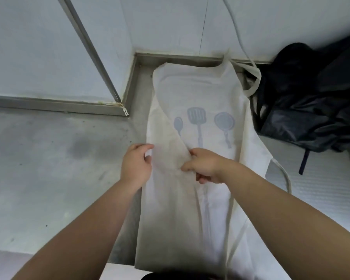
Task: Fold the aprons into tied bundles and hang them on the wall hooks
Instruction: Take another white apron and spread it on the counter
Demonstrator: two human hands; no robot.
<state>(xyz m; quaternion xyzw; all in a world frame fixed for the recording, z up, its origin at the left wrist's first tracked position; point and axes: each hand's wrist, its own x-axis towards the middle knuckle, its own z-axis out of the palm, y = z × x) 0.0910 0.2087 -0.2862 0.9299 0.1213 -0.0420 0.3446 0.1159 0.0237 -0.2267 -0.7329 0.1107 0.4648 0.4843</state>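
A cream apron [210, 93] with blue prints of a spoon, a spatula and a pan lies flat on the floor, bib toward the wall. Its left side is folded over toward the middle. My left hand [136, 164] grips the folded left edge at waist height. My right hand [205, 166] pinches the inner edge of that same fold just below the prints. The neck loop [255, 81] lies at the top right, and a waist strap [285, 174] trails off the right side. Other straps run down the lower half.
A dark backpack [311, 106] lies against the wall at the right, close to the apron's bib. The grey concrete floor [49, 168] spreads to the left. A metal baseboard [55, 106] and white wall panels close off the far side.
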